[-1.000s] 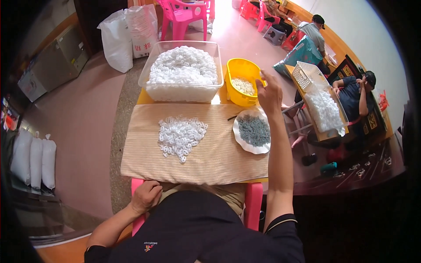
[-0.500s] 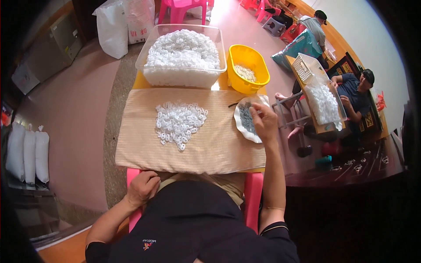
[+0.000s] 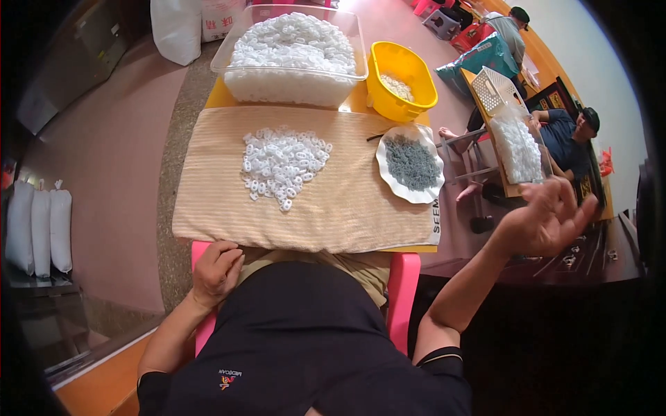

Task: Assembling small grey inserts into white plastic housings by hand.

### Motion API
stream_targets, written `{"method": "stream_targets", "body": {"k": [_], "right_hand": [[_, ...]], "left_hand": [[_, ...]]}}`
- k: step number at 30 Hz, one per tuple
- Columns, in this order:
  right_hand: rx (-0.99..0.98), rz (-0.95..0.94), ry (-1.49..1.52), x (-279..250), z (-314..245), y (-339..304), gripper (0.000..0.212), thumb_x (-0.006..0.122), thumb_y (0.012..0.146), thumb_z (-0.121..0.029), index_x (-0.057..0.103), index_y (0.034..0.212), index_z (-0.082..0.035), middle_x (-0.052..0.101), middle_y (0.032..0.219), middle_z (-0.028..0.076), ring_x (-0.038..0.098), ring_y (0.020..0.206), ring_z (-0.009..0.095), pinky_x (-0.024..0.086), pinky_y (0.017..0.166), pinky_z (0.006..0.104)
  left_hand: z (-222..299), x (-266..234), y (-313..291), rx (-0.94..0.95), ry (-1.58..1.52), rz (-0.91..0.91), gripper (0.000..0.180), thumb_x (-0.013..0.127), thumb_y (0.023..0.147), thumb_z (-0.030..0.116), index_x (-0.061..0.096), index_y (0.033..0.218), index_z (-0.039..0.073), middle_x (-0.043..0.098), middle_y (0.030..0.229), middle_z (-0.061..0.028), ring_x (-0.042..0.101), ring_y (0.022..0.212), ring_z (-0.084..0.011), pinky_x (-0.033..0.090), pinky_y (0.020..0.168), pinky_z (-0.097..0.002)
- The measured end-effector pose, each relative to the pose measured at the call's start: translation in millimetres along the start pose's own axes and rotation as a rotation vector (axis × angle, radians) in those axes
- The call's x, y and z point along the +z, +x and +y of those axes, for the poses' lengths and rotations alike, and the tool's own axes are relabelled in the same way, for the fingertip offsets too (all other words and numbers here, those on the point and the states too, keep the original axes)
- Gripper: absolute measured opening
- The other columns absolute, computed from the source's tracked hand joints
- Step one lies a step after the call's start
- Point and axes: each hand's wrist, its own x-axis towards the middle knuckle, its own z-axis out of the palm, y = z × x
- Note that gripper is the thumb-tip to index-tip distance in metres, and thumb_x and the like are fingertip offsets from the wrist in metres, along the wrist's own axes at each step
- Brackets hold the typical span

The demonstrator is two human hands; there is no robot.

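Observation:
My right hand [image 3: 544, 218] is raised off to the right, past the table's edge, with its fingers spread and nothing visible in them. Nearest to it on the table is a white wavy-rimmed plate [image 3: 404, 193] holding a heap of small grey-green pieces [image 3: 413, 163]. My left hand [image 3: 217, 272] rests low at the near edge beside the pink chair [image 3: 402, 298], fingers curled together; whether they hold anything is hidden. Between the hands, small white plastic pieces with two holes [image 3: 283, 166] lie piled on a beige towel [image 3: 208, 208].
At the back stands a clear tub [image 3: 291, 87] heaped with similar white pieces. Right of it is a yellow basin [image 3: 392, 100] with pale bits inside. Two people [image 3: 565, 142] are at the right, one at a side table bearing white pieces. White sacks [image 3: 40, 232] stand left.
My right hand has left the plate, swung out to the right and opened. The left hand stays by the chair. The whole view has tipped, so the table sits higher.

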Motion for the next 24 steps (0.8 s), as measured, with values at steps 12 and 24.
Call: {"method": "stream_targets", "body": {"k": [12,24], "right_hand": [[0.489,-0.598,-0.077,2.7,53.9,-114.2,0.024,0.064,0.091,-0.004,0.063,0.115,-0.001,0.06,0.087,0.0,0.053,0.062,0.004,0.043,0.054,0.0168],[0.464,-0.998,0.246,58.8,-7.3,-174.1,0.019,0.067,0.083,0.002,0.065,0.102,0.001,0.063,0.086,0.007,0.05,0.058,0.008,0.041,0.052,0.0217]], "left_hand": [[-20.6,-15.9,20.6,-0.483,-0.181,0.322,0.012,0.065,0.085,0.0,0.063,0.096,0.0,0.063,0.099,-0.0097,0.061,0.085,-0.0179,0.049,0.076,-0.029],[-84.3,-19.6,57.3,-0.522,0.175,0.292,0.03,0.067,0.085,0.014,0.06,0.109,-0.002,0.057,0.115,-0.0166,0.059,0.106,-0.031,0.045,0.093,-0.0375]]}}
